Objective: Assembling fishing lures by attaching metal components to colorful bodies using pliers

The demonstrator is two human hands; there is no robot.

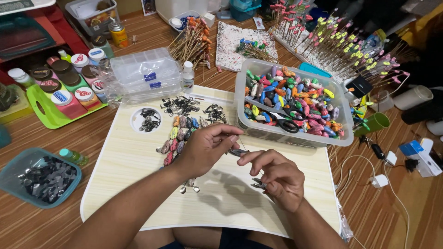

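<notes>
Your left hand (203, 150) came in from seven o'clock, forearm slanting up across the pale board (138, 161), knuckles up and fingers curled, pinching a small metal piece (239, 152) at its fingertips near the board's middle. Your right hand (274, 177) reached in from five o'clock, wrist bent, fingers folded; its forefinger and thumb met the same metal piece from the other side, while pliers (257, 184) sat tucked under its palm, only the dark tip showing. Both hands were closed in a grip, touching each other at the fingertips.

Just at eleven o'clock of your left hand lay a cluster of small painted fish shapes (177, 136), and beyond them a scatter of dark metal clasps (184, 106). At one o'clock stood a clear tub (341, 133) packed with more coloured fish, scissors (286, 123) lying on top. At nine o'clock, on the wooden surface (397, 216), rested a teal tray (11, 184) of dark bits.
</notes>
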